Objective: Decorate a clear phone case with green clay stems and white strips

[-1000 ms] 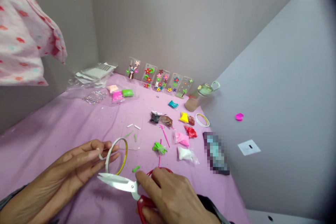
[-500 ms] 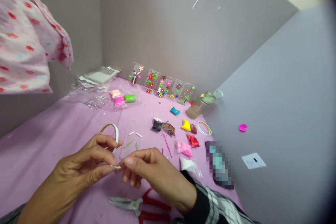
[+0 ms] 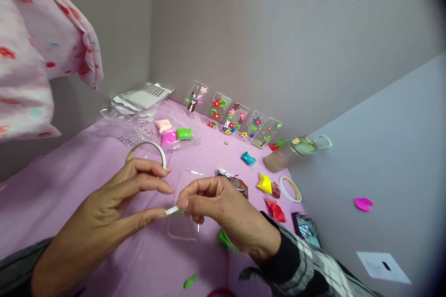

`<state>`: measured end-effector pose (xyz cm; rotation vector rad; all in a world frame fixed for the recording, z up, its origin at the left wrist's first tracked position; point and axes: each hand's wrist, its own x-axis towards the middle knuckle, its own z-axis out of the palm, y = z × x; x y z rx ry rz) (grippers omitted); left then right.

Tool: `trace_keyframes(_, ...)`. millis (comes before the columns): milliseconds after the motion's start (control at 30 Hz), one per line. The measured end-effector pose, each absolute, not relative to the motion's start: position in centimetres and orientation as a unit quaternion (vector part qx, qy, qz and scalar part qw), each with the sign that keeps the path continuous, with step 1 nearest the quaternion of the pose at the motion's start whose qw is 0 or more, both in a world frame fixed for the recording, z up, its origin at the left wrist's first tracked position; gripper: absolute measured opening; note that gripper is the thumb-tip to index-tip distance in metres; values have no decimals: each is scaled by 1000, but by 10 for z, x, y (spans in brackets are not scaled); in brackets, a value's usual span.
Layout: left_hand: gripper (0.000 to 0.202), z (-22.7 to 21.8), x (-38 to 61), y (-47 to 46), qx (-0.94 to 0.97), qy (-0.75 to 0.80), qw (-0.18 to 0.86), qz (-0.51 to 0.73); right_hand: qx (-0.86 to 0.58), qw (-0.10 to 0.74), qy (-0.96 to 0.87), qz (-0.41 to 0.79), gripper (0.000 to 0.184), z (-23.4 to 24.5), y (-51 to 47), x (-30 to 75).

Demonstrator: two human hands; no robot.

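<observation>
My right hand pinches a short white strip of tape between thumb and forefinger. The strip's other end touches the thumb tip of my left hand, whose forefinger stands apart from the thumb. A roll of tape, white outside and yellowish inside, hangs at my left hand's fingers; their exact hold is hidden. Under my hands lies a clear phone case, partly covered by my right hand. Past the right hand, dark and brown clay packets are partly hidden.
Decorated clear phone cases lean along the wall. A jug, another tape roll and a phone stand or lie on the right. Yellow, red and blue clay packets lie nearby. Pink spotted cloth hangs at left.
The view has shifted, so the table things sit further right and lower. My left forefinger has parted from the thumb, and more of the white strip shows. The pliers have mostly left the view.
</observation>
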<state>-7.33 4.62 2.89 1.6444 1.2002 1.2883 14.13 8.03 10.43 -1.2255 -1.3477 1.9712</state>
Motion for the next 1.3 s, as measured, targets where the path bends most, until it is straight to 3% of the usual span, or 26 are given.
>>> trace_keyframes(100, 15, 29, -78, 68, 687, 476, 248, 491, -477, 236, -528, 661, 13, 97, 106, 146)
trace_keyframes(200, 34, 12, -81, 85, 757, 414, 199, 465, -530, 234, -544, 607, 13, 79, 127, 152)
trace_keyframes(333, 48, -20, -79, 94, 795, 383, 255, 394, -551, 211, -556, 586, 14, 50, 141, 155)
trace_keyframes(467, 47, -34, -75, 94, 782, 378, 317, 382, -558, 192, -558, 583, 12, 30, 144, 155)
trace_keyframes(1000, 40, -25, -66, 98, 823, 384, 321, 269, -571, 201, -578, 547, 13, 16, 146, 159)
trace_keyframes(1300, 37, -16, -61, 99, 777, 400, 381, 301, -570, 199, -579, 547, 14, 15, 147, 159)
